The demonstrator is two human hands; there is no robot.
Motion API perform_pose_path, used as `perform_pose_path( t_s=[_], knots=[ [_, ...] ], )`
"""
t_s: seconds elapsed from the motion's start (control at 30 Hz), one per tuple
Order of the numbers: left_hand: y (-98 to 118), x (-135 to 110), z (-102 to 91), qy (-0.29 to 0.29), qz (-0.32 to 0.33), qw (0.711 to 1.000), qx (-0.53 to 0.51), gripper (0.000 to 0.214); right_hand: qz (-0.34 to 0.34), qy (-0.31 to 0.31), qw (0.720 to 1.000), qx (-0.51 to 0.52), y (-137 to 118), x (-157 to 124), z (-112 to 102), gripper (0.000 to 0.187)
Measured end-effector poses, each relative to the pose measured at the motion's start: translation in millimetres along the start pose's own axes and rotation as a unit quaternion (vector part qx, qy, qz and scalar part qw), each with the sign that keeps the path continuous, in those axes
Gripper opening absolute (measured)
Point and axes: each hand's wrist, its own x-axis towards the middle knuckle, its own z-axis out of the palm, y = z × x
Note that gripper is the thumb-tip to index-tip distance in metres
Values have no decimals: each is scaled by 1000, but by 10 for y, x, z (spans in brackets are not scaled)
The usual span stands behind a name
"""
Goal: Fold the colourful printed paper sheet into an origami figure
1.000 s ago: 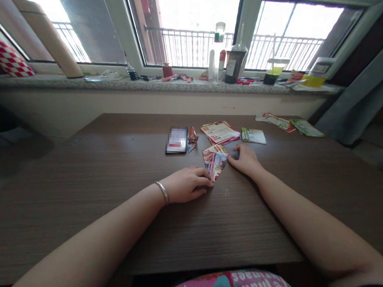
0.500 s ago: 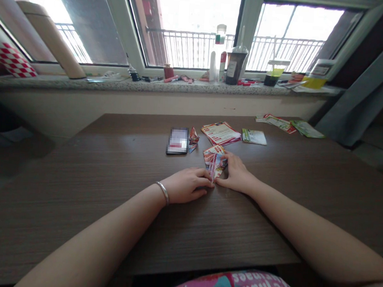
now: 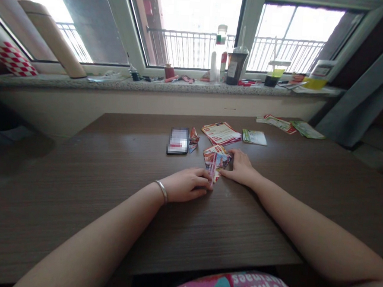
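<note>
A folded, colourful printed paper lies on the brown table in front of me, with creased layers and angled edges. My left hand, with a silver bangle at its wrist, rests at the paper's lower left. Its fingers are together and press the paper's lower edge against the table. My right hand is at the paper's right side, thumb and fingers spread apart. The thumb is by the lower right edge, and the fingertips are near the right corner. Whether these fingertips touch the paper is hard to make out.
Beyond the paper are a phone, a folded paper piece and a stack of printed sheets. Farther right lie a small card stack and green leaflets. Bottles and a dark cup stand on the windowsill.
My right hand has shifted a little to the right and away from me, uncovering more of the paper's right side. My left hand has barely moved.
</note>
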Motion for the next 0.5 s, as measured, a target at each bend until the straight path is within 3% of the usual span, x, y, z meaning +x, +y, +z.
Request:
perform_pose_path(
  t_s=[0.3, 0.5],
  knots=[
    [14, -14, 25, 7, 5, 1000, -13, 22, 123, 31, 992, -15, 229, 179, -79, 75],
    [39, -15, 23, -2, 5, 1000, -5, 21, 128, 74, 989, 8, 363, 214, -82, 55]
  ],
)
